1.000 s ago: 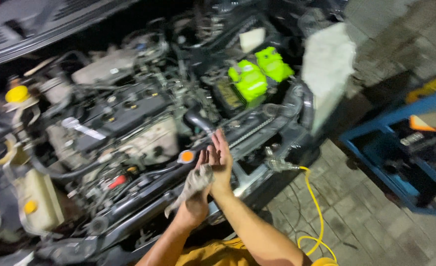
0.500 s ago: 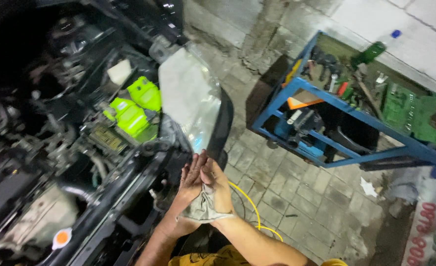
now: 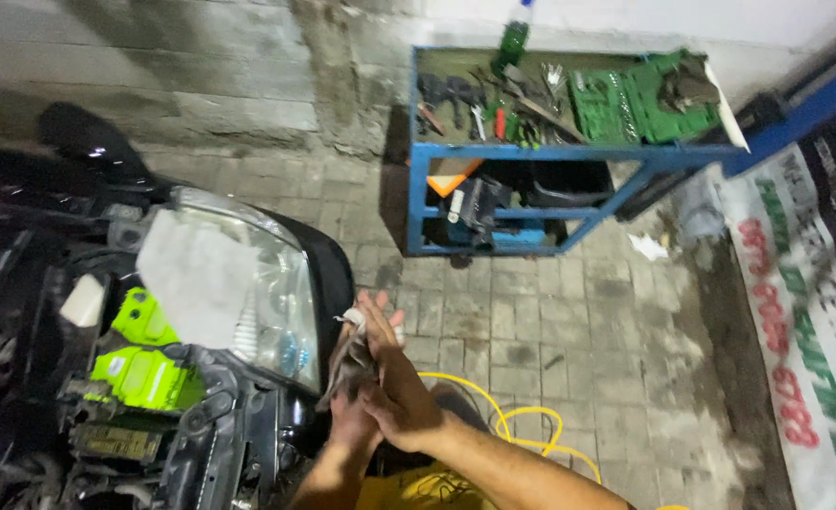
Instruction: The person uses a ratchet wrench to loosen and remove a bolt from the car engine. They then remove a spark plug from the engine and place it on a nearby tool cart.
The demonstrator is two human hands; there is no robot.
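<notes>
My right hand (image 3: pixel 394 382) lies flat over my left hand (image 3: pixel 352 420), and a dirty grey rag (image 3: pixel 347 359) is pressed between the two palms. Both hands hover in front of the black car's corner, just right of its headlight (image 3: pixel 276 302). A white cloth (image 3: pixel 191 274) is draped over the headlight's left part. Bright green covers (image 3: pixel 144 359) sit in the open engine bay at the left.
A blue metal tool cart (image 3: pixel 550 151) stands against the wall, with wrenches and a green socket set (image 3: pixel 626 99) on top. A yellow hose (image 3: pixel 503 416) curls on the paved floor near my arms. A printed banner (image 3: pixel 796 321) lies at the right.
The view has swung right, away from the engine bay toward the tool cart. My hands stay pressed together on the rag, rubbing it.
</notes>
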